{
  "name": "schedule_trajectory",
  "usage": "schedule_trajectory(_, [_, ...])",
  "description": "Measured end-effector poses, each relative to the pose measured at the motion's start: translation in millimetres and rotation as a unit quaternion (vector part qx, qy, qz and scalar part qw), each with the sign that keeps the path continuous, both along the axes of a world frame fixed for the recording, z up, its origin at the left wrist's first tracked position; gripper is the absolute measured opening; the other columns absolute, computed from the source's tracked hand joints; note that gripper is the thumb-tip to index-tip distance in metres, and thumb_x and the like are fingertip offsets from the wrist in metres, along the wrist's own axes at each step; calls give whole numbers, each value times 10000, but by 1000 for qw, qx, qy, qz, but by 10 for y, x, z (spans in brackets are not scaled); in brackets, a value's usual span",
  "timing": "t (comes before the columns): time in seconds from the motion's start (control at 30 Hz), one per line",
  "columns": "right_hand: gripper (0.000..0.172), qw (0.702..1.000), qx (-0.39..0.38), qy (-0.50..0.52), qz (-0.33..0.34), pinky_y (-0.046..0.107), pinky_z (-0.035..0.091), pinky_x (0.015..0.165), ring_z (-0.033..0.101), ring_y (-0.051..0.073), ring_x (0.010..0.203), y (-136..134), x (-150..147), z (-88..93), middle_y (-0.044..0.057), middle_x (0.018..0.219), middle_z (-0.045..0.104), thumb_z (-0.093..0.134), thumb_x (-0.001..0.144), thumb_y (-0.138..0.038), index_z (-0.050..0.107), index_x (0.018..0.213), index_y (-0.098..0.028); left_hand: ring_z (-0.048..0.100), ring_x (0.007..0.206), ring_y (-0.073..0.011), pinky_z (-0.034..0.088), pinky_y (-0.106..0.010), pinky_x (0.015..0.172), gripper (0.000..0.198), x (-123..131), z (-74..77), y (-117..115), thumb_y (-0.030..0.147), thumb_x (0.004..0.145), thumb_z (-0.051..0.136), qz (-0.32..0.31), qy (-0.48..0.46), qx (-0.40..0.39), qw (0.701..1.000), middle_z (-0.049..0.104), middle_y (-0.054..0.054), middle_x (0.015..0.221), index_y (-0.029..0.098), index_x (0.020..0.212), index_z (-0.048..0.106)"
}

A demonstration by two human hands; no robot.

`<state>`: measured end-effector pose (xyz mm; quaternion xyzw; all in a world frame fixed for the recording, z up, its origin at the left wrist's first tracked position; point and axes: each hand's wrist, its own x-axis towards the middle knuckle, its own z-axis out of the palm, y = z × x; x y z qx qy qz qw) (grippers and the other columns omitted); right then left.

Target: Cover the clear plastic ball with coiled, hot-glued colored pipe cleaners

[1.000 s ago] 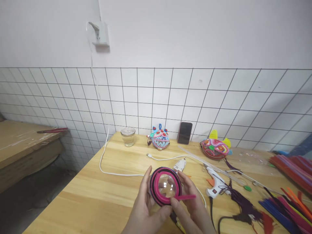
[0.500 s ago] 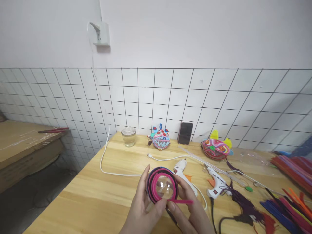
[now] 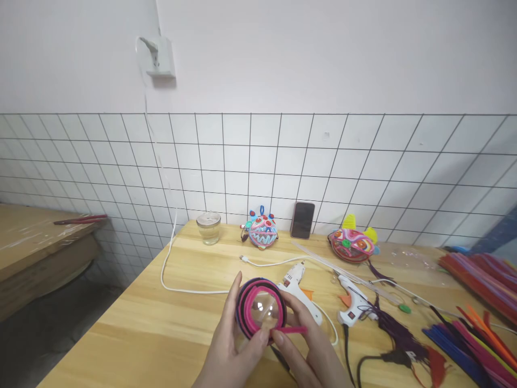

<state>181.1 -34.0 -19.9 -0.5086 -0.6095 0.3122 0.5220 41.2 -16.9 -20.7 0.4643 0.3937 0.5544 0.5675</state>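
Observation:
I hold a clear plastic dome point(image 3: 262, 311) ringed with dark purple and pink pipe cleaner over the wooden table point(image 3: 169, 334). My left hand point(image 3: 232, 345) wraps its left side, thumb pressing the pink ring at the bottom. My right hand point(image 3: 307, 345) grips the right side and pinches the loose pink pipe cleaner end point(image 3: 293, 329), which sticks out to the right. Both hands are closed on the piece.
Two white glue guns point(image 3: 297, 283) point(image 3: 351, 304) lie just behind my hands with cords. Further back stand a glass jar point(image 3: 209, 227), two finished pipe-cleaner faces point(image 3: 262, 230) point(image 3: 350, 243) and a phone point(image 3: 302, 220). Pipe cleaner piles point(image 3: 468, 334) fill the right side.
The dome and both hands have shifted slightly left and lower in view; the pink pipe cleaner has been wound a bit further round the ring, leaving a shorter free end.

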Motion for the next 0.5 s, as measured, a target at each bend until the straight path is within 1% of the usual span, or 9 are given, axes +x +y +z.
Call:
schedule_trajectory(0.1, [426, 1000, -4, -2, 1, 398, 369, 1007, 527, 279, 1164, 7, 12, -23, 69, 1230, 617, 609, 805, -397, 539, 1203, -264, 528, 1179, -311, 357, -427, 1049, 913, -15, -23, 23, 492, 675, 700, 9, 20, 13, 1000, 532, -143, 1327, 214, 1416, 245])
schedule_trajectory(0.27, [430, 999, 0, -45, 12, 346, 426, 961, 521, 243, 1181, 9, 65, -44, 56, 1271, 595, 530, 849, -462, 524, 1228, -259, 495, 1211, -313, 309, -446, 1075, 865, -46, -106, 60, 486, 713, 664, 13, 42, 43, 998, 492, -134, 1361, 220, 1419, 241])
schedule_trajectory(0.4, [410, 995, 8, -99, 26, 330, 444, 936, 561, 219, 1127, 10, 95, -20, 64, 1253, 601, 462, 889, -432, 485, 1252, -242, 445, 1253, -316, 307, -450, 1074, 784, -67, -176, 73, 442, 753, 636, 17, 61, 63, 996, 424, -108, 1421, 241, 1413, 266])
schedule_trajectory(0.5, [392, 993, 13, -113, 37, 312, 473, 896, 609, 207, 1052, 11, 103, 28, 73, 1239, 606, 462, 893, -402, 480, 1249, -240, 432, 1262, -314, 296, -452, 1079, 751, -72, -198, 75, 405, 766, 626, 25, 75, 75, 994, 404, -88, 1434, 262, 1412, 269])
